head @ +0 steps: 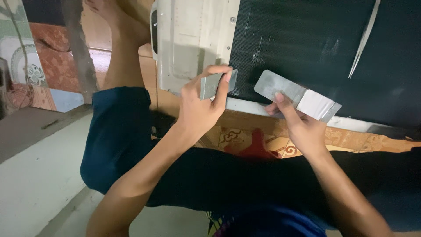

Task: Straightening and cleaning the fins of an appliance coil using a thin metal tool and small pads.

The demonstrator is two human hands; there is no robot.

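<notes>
Nearest the camera are the person's legs in dark blue shorts, folded on the floor. Both bare arms reach out over them.

The left hand has its grip clamped on a small grey metal piece. The thumb and fingers pinch it from both sides. The piece touches the near left corner of the dark finned panel, right where the panel meets the pale metal casing.

The right hand has its grip closed on a longer grey strip with a white band near its right end. The fingers hold its near edge, and the strip lies flat against the panel's lower edge, just right of the small piece.

Some fins near the small piece show pale scrape marks, so it looks like a little work there is done. Most of the panel, further right and far, looks untouched. A thin shiny strip lies far right on the panel. Patterned floor tiles show at far left.
</notes>
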